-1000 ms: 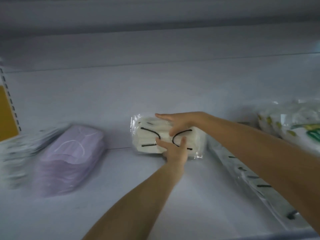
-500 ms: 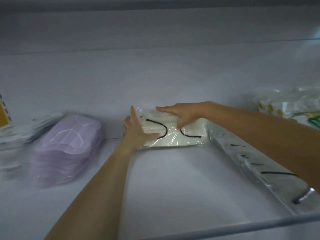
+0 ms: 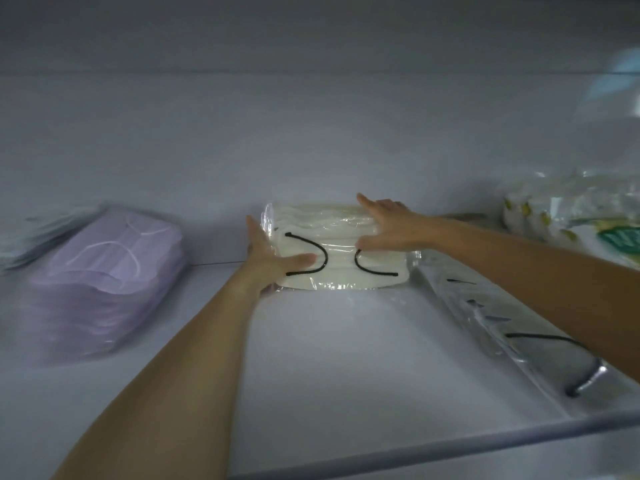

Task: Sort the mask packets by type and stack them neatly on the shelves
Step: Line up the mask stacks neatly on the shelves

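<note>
Mid-frame on the shelf [image 3: 346, 358], the left hand [image 3: 273, 254] and right hand [image 3: 391, 226], fingers wide and flat, press the white mask packet stack [image 3: 341, 263] at its side and top, apparently to square it up.

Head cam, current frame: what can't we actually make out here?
All in the head view:
- Far-left stack: motion-blurred, cut by the left edge; type unreadable.
- Purple masks: blurred; count unclear.
- Long packet on the right: partly under the right forearm.
- Printed pack: cut by the right edge, print illegible.
- White packet: right hand covers its top, left hand its left end.
</note>
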Available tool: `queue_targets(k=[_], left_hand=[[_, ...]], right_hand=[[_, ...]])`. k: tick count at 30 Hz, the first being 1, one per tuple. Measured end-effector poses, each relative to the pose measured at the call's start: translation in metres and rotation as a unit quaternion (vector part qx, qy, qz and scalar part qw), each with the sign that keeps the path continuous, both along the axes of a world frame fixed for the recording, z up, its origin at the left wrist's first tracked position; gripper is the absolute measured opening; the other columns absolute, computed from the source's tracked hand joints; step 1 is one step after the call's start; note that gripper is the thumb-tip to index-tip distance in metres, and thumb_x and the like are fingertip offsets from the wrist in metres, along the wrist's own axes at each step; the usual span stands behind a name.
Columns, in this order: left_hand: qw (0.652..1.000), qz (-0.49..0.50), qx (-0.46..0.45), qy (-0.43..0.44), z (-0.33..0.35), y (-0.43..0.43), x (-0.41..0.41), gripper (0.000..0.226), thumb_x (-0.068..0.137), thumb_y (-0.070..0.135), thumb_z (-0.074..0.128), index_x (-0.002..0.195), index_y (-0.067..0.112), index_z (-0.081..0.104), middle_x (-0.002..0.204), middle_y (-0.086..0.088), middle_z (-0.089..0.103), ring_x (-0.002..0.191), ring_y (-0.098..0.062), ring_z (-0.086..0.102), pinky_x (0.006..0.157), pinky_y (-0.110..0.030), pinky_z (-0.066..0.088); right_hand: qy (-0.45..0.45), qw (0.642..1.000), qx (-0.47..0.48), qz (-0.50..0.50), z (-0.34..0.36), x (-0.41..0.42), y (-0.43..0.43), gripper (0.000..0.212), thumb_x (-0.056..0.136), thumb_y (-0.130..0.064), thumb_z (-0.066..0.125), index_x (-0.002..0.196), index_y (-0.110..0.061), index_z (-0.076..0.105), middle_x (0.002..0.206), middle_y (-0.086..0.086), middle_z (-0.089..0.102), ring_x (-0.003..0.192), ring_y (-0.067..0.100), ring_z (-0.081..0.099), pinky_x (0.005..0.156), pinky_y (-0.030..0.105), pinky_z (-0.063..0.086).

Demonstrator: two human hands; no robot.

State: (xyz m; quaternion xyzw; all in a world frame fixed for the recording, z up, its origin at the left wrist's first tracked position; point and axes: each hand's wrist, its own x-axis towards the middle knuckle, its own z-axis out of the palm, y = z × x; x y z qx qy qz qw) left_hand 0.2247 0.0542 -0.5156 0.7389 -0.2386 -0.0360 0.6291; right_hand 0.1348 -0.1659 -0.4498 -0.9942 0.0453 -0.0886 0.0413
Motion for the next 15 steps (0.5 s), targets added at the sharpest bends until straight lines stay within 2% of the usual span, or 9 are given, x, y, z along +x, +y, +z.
queue_targets(k=[2,3,5,7,11,12,15], left_hand=[[1.000,0.009,0.028,0.009,-0.0007,0.0001,0.0099,0.148,0.052,0.036,0.090,0.143,0.033,-0.026,0.158,0.005,0.002,0.143,-0.016,0.017,0.105,-0.031,0.041],[0.999,0.009,0.033,0.011,0.0001,0.0002,0.0105,0.153,0.044,0.043,0.093,0.144,0.036,-0.023,0.157,0.005,0.005,0.143,-0.017,0.019,0.108,-0.042,0.037],[1.000,0.014,0.028,-0.002,-0.0011,-0.0006,0.0113,0.157,0.027,0.054,0.093,0.145,0.039,-0.010,0.155,0.006,0.013,0.142,-0.019,0.023,0.107,-0.050,0.037],[0.999,0.018,0.028,-0.020,-0.0010,-0.0023,0.0109,0.154,0.024,0.056,0.092,0.146,0.034,0.000,0.152,0.003,0.018,0.141,-0.018,0.023,0.109,-0.049,0.035],[0.998,0.037,0.031,-0.038,-0.0024,-0.0036,0.0139,0.136,0.056,0.031,0.090,0.148,0.030,-0.010,0.151,-0.004,0.014,0.140,-0.017,0.017,0.114,-0.039,0.025],[0.998,0.034,0.028,-0.040,-0.0024,-0.0032,0.0140,0.138,0.055,0.031,0.091,0.148,0.032,-0.012,0.151,-0.003,0.014,0.140,-0.017,0.018,0.114,-0.038,0.026],[0.999,0.017,0.014,-0.035,-0.0025,-0.0019,0.0145,0.152,0.036,0.043,0.093,0.146,0.034,-0.011,0.153,0.004,0.020,0.139,-0.016,0.028,0.112,-0.042,0.032]], right_hand=[[-0.008,0.999,0.034,0.004,-0.0046,0.0014,0.0005,0.095,0.085,-0.052,0.055,0.149,-0.026,-0.010,0.157,0.004,0.004,0.144,0.028,0.000,0.114,0.049,0.015],[-0.011,0.999,0.047,0.005,-0.0050,0.0024,0.0007,0.094,0.086,-0.049,0.056,0.149,-0.025,-0.010,0.157,0.004,0.005,0.144,0.027,-0.001,0.114,0.049,0.015],[-0.015,0.998,0.063,0.010,-0.0041,0.0043,-0.0004,0.094,0.086,-0.046,0.058,0.149,-0.026,-0.009,0.156,0.002,0.005,0.144,0.026,-0.003,0.113,0.049,0.015],[-0.020,0.996,0.080,0.018,-0.0037,0.0053,-0.0031,0.095,0.085,-0.044,0.060,0.150,-0.026,-0.007,0.156,0.002,0.005,0.144,0.025,-0.002,0.114,0.048,0.015],[-0.061,0.993,0.096,0.043,-0.0089,0.0052,-0.0063,0.093,0.083,-0.040,0.064,0.150,-0.027,0.000,0.154,0.002,0.013,0.142,0.021,0.006,0.113,0.046,0.019],[-0.074,0.991,0.096,0.054,-0.0100,0.0050,-0.0060,0.092,0.084,-0.039,0.064,0.150,-0.027,0.002,0.153,0.002,0.016,0.141,0.020,0.008,0.113,0.044,0.019],[-0.103,0.988,0.084,0.084,-0.0093,0.0081,-0.0045,0.087,0.084,-0.033,0.064,0.150,-0.024,0.007,0.148,0.002,0.021,0.138,0.018,0.012,0.111,0.036,0.019]])
